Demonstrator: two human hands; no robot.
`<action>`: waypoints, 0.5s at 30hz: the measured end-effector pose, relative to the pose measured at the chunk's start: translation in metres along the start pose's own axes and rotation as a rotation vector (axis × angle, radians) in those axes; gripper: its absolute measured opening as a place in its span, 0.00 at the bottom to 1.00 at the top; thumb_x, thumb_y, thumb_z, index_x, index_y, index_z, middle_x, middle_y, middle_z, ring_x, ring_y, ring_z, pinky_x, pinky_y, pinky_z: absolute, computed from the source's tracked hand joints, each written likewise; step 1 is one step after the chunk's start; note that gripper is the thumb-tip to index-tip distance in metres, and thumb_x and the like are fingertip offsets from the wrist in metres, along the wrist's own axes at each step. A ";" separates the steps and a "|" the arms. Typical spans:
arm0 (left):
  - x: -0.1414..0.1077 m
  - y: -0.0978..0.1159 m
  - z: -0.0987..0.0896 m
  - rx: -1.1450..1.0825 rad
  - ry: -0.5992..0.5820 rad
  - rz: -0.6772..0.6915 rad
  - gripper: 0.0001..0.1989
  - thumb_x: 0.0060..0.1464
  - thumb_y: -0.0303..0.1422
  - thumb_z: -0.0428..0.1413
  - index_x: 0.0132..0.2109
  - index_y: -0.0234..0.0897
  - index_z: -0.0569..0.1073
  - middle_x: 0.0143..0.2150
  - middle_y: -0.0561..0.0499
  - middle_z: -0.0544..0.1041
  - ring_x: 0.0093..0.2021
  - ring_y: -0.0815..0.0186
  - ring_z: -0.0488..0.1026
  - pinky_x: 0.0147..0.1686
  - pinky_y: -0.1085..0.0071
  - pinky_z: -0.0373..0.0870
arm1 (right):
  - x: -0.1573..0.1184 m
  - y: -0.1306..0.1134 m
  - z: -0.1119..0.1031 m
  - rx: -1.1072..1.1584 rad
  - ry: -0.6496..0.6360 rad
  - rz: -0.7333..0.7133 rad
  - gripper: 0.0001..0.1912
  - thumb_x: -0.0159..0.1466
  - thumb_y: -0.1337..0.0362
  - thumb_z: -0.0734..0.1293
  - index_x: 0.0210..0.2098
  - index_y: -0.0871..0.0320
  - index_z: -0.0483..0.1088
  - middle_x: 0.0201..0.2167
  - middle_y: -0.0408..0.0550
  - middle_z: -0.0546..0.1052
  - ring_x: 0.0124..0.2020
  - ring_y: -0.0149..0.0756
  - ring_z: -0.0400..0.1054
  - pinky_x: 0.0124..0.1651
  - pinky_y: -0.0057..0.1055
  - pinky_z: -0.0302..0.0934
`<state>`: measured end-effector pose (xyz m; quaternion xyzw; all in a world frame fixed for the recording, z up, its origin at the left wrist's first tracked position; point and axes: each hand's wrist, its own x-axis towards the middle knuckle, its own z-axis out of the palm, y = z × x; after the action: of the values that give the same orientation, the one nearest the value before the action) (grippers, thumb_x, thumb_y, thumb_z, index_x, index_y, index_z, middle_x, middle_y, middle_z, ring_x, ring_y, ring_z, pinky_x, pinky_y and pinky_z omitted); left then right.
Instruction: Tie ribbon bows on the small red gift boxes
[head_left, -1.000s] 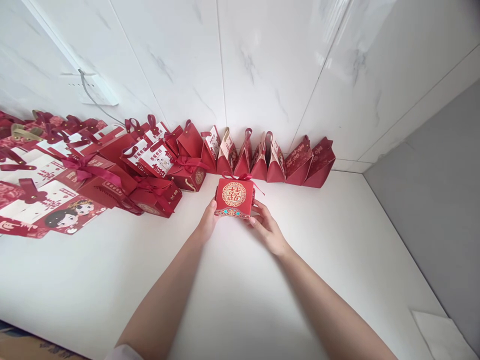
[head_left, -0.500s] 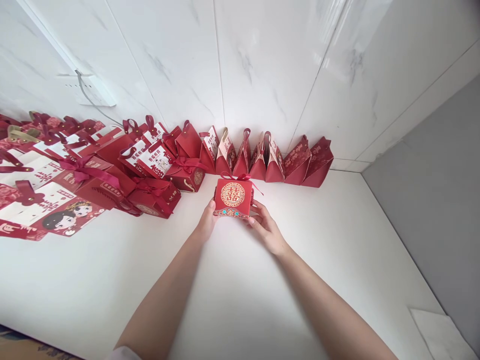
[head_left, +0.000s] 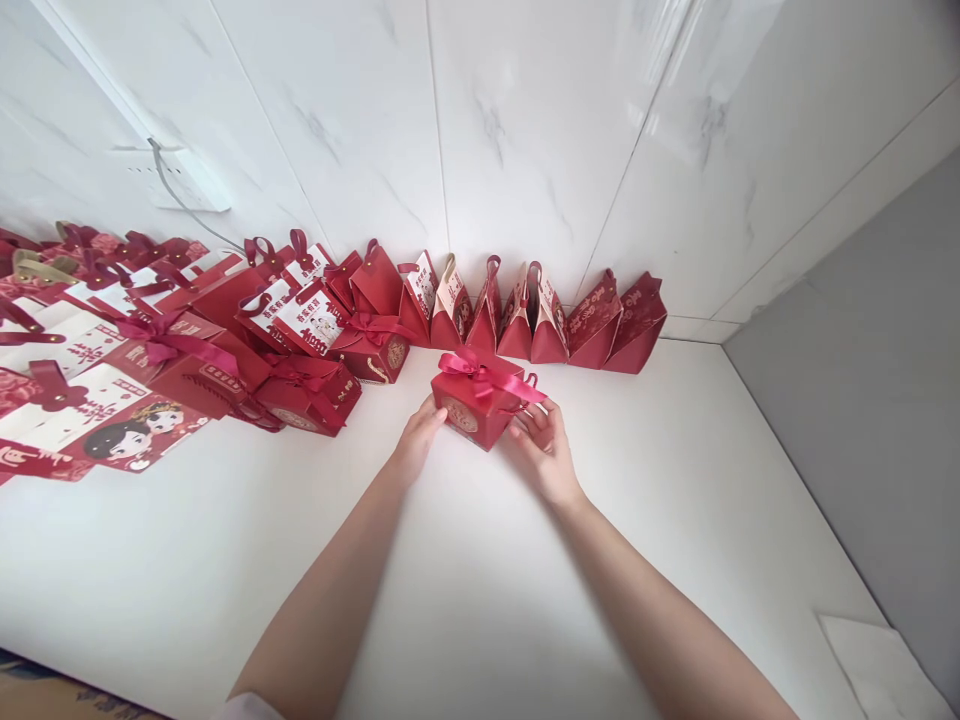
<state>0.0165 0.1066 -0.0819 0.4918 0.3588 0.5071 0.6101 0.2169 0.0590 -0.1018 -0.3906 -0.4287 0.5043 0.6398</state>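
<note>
A red gift box (head_left: 489, 408) with a gold round emblem and a bright pink ribbon bow (head_left: 480, 372) is held between my two hands, over the white tabletop. My left hand (head_left: 420, 438) grips its lower left corner, thumb on the front face and the other fingers hidden behind. On the right side, my right hand (head_left: 547, 455) has its fingers curled against the box, close to the ribbon's tail. The box is turned at an angle, its top and two sides showing.
Along the wall stands a row of small red gift bags (head_left: 551, 335). Ribboned boxes (head_left: 309, 392) and many more handled bags (head_left: 112, 420) crowd the left side. A cable (head_left: 169, 185) hangs from a wall socket. A pale sheet (head_left: 874, 660) lies at lower right.
The box has turned between my hands: earlier its emblem faced me squarely, now its top with the bow and a corner face me. My right hand has shifted slightly to the right.
</note>
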 end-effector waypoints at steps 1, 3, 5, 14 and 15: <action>0.002 -0.004 -0.002 0.015 0.062 0.033 0.28 0.54 0.40 0.62 0.60 0.40 0.69 0.66 0.43 0.67 0.70 0.48 0.55 0.68 0.52 0.53 | -0.001 0.001 -0.001 -0.014 0.037 0.001 0.27 0.62 0.59 0.70 0.57 0.48 0.58 0.52 0.48 0.75 0.54 0.41 0.70 0.57 0.42 0.63; 0.006 -0.012 -0.007 0.037 0.194 0.097 0.30 0.54 0.39 0.62 0.63 0.46 0.65 0.71 0.48 0.58 0.73 0.55 0.46 0.71 0.58 0.44 | -0.004 0.002 -0.005 -0.049 0.113 0.011 0.21 0.64 0.61 0.66 0.56 0.49 0.60 0.32 0.41 0.78 0.38 0.37 0.73 0.47 0.39 0.66; 0.009 -0.019 -0.012 0.045 0.284 0.131 0.28 0.58 0.42 0.59 0.63 0.47 0.63 0.71 0.48 0.57 0.73 0.57 0.47 0.71 0.59 0.43 | -0.006 0.003 -0.008 -0.081 0.180 0.012 0.17 0.67 0.63 0.62 0.55 0.49 0.62 0.18 0.33 0.67 0.23 0.34 0.66 0.37 0.35 0.65; 0.007 -0.012 -0.002 0.065 0.182 0.186 0.28 0.58 0.52 0.56 0.57 0.38 0.70 0.61 0.42 0.71 0.65 0.53 0.64 0.66 0.57 0.57 | 0.001 -0.005 -0.005 -0.124 0.036 0.043 0.26 0.67 0.51 0.65 0.62 0.46 0.60 0.68 0.46 0.60 0.69 0.40 0.51 0.69 0.45 0.46; 0.006 -0.010 0.000 0.063 0.164 0.184 0.28 0.56 0.51 0.57 0.57 0.38 0.71 0.61 0.42 0.71 0.64 0.53 0.64 0.65 0.58 0.58 | 0.001 -0.005 -0.005 -0.128 0.009 0.058 0.28 0.67 0.50 0.65 0.64 0.45 0.58 0.71 0.44 0.55 0.71 0.40 0.46 0.71 0.45 0.41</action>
<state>0.0204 0.1122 -0.0917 0.4985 0.3766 0.5880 0.5137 0.2234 0.0590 -0.0989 -0.4453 -0.4456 0.4926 0.6004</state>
